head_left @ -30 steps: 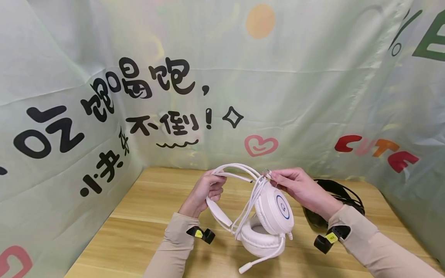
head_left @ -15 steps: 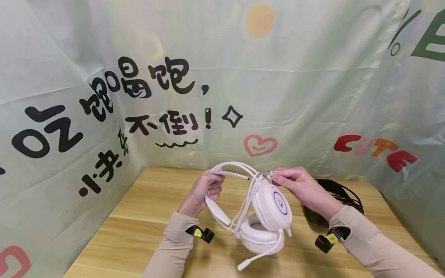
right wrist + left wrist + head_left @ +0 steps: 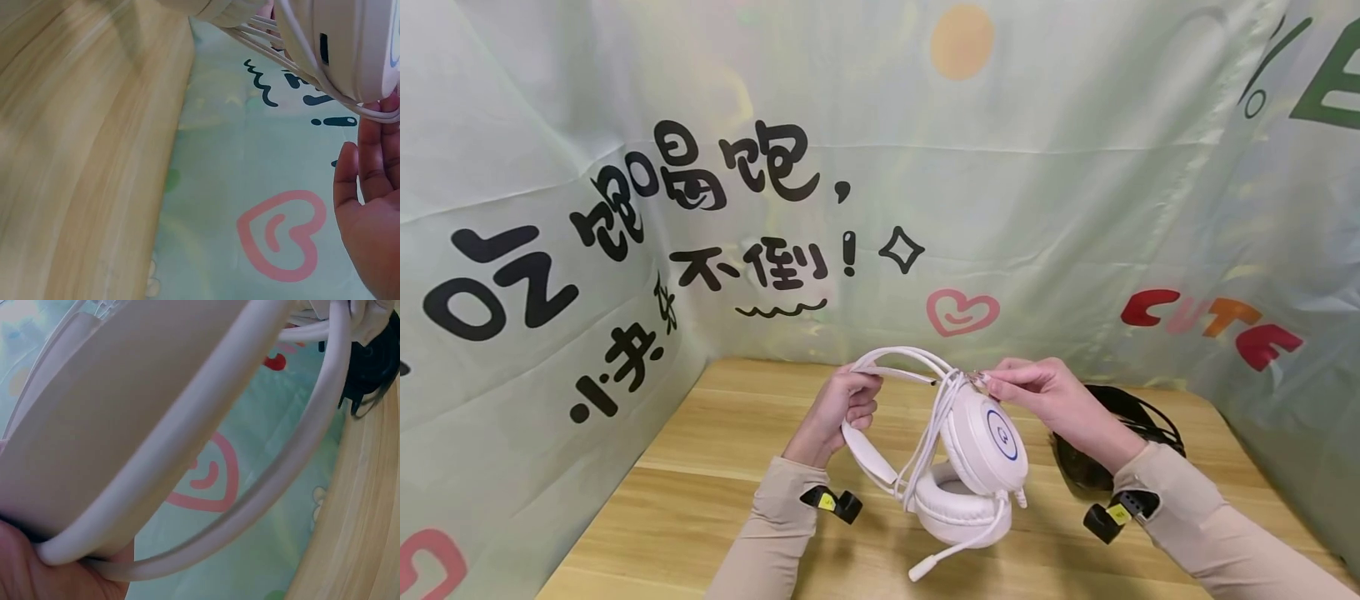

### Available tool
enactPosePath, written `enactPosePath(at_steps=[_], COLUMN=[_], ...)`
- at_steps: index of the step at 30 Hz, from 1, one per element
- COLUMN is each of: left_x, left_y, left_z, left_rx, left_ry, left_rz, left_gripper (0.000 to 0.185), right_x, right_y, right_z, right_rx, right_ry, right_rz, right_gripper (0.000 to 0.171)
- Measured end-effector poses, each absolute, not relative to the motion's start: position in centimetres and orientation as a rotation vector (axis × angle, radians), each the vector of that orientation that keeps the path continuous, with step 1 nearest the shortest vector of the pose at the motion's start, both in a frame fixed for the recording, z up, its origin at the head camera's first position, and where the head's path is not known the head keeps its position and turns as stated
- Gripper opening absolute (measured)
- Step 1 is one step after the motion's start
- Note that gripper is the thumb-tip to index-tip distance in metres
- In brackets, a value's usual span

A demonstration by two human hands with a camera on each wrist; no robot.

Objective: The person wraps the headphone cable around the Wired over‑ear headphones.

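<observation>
A white headset point(image 3: 981, 454) with a blue-ringed ear cup and a microphone boom point(image 3: 951, 554) is held above the wooden table point(image 3: 700, 467). My left hand point(image 3: 842, 408) grips its headband point(image 3: 868, 454) on the left side; the left wrist view shows that headband point(image 3: 156, 425) close up against my palm. My right hand point(image 3: 1037, 396) pinches the white cable point(image 3: 936, 429) at the top of the ear cup, where its loops are gathered. In the right wrist view the ear cup point(image 3: 350, 44) and cable loops lie just above my fingers point(image 3: 372, 169).
A black headset with a dark cable point(image 3: 1123, 425) lies on the table behind my right forearm. Printed green cloth point(image 3: 1000, 208) walls the table at the back and both sides. Bare wood stretches to the left and front.
The white headset has shifted slightly left and tilted, its microphone boom swinging a little left. Both hands keep the same hold.
</observation>
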State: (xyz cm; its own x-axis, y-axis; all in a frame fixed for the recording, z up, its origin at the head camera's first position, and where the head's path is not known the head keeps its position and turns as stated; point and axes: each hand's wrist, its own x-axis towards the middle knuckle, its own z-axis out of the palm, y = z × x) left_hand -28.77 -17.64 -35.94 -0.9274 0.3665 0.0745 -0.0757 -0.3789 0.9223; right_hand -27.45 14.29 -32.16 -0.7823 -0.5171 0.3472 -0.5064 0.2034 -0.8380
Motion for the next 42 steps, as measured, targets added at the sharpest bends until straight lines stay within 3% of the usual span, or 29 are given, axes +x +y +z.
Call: enactPosePath(at_steps=[10,18,31,42], left_x=[-28.5,-28.2,-28.3,-28.2], left_y=[-17.1,-16.7,-16.6,-16.4], left_z=[-35.9,-35.9,-35.9,-35.9], left_rx=[0.396,0.408,0.430,0.448], left_ry=[1.622,1.659,1.667,1.703], left_rz=[2.324,2.276,2.264,2.212], left_gripper=[0.018,0.019,0.020,0.021], right_x=[-27.4,-27.8,-28.1,-28.6], right_y=[14.0,13.6,13.1,12.7], right_z=[-31.7,-32.0,-31.9,-31.9], right_rx=[-1.172,-1.265,-1.039,-1.038], right_ry=[2.603,2.624,2.622,2.367], right_rz=[-1.591,-1.516,-1.410,-1.366], right_gripper=[0.019,0.024,0.024,0.028])
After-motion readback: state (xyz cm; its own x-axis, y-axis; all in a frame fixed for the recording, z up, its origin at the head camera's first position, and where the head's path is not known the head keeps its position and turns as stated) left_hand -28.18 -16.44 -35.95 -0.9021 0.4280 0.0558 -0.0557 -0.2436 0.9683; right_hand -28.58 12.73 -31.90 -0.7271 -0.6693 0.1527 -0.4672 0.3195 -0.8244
